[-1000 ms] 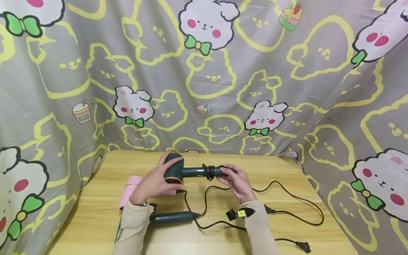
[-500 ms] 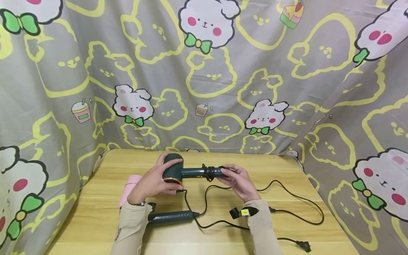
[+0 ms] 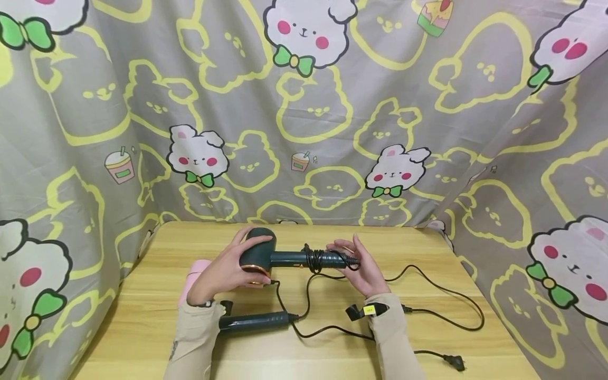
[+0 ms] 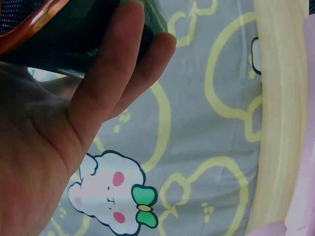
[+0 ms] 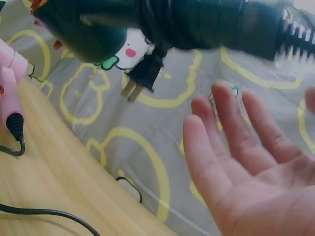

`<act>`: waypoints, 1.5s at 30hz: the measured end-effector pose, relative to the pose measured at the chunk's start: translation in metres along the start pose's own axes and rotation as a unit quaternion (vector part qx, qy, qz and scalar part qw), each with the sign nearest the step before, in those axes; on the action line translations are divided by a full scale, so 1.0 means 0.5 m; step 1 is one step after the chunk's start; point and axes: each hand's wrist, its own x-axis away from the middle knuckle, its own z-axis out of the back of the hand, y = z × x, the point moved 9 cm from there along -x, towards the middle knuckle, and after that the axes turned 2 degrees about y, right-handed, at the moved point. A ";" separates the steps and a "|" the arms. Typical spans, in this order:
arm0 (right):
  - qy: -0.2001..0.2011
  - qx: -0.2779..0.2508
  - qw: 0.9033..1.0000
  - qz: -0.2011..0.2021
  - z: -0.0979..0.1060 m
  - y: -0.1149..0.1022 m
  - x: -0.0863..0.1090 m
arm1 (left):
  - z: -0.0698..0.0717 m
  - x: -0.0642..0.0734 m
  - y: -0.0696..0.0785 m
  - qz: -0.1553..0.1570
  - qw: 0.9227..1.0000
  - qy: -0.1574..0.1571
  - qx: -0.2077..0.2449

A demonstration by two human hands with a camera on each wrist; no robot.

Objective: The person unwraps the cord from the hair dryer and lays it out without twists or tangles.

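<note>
A dark green hair dryer (image 3: 286,259) with copper trim is held level above the table, its black cord (image 3: 313,258) wound round the handle. My left hand (image 3: 218,274) grips its head, thumb below and fingers over the top. At the handle's end, my right hand (image 3: 366,272) has its fingers spread. In the right wrist view the right palm is apart from the handle, and a two-pin plug (image 5: 145,73) dangles from the wound cord. The left wrist view shows the thumb and fingers against the dryer's head (image 4: 59,49).
A pink hair dryer (image 5: 12,98) lies at the left of the wooden table (image 3: 304,359), partly behind my left arm. Nearer me is another dark green handle (image 3: 258,321), its other end hidden by the sleeve. Black cords (image 3: 446,287) trail right, with a plug (image 3: 454,362) near the front.
My right hand has let go of the handle's end and its fingers have opened out. The left hand keeps its grip on the hair dryer, which has barely moved.
</note>
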 end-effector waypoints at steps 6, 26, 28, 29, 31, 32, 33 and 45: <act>0.007 0.073 0.997 -0.005 0.021 0.020 -0.005 | -0.011 -0.002 0.020 -0.011 1.000 -0.021 0.011; -0.051 0.239 0.970 -0.010 -0.007 0.026 -0.008 | -0.045 -0.005 0.030 -0.003 0.997 -0.067 0.040; -0.002 0.281 0.960 -0.001 0.016 0.009 -0.005 | -0.051 -0.007 0.029 -0.005 0.997 -0.072 0.038; 0.015 0.289 0.957 0.003 0.024 0.001 -0.003 | -0.054 -0.009 0.027 -0.003 0.997 -0.074 0.038; 0.041 0.284 0.958 0.010 0.032 -0.012 0.001 | -0.059 -0.011 0.024 -0.002 0.996 -0.077 0.035; 0.053 0.277 0.959 0.010 0.034 -0.017 0.004 | -0.061 -0.011 0.023 0.000 0.996 -0.079 0.033; 0.065 0.276 0.959 0.012 0.034 -0.023 0.007 | -0.063 -0.012 0.022 -0.001 0.996 -0.080 0.031; 0.123 0.378 0.914 0.077 -0.032 -0.090 0.036 | -0.063 -0.010 0.015 0.020 0.996 -0.082 0.001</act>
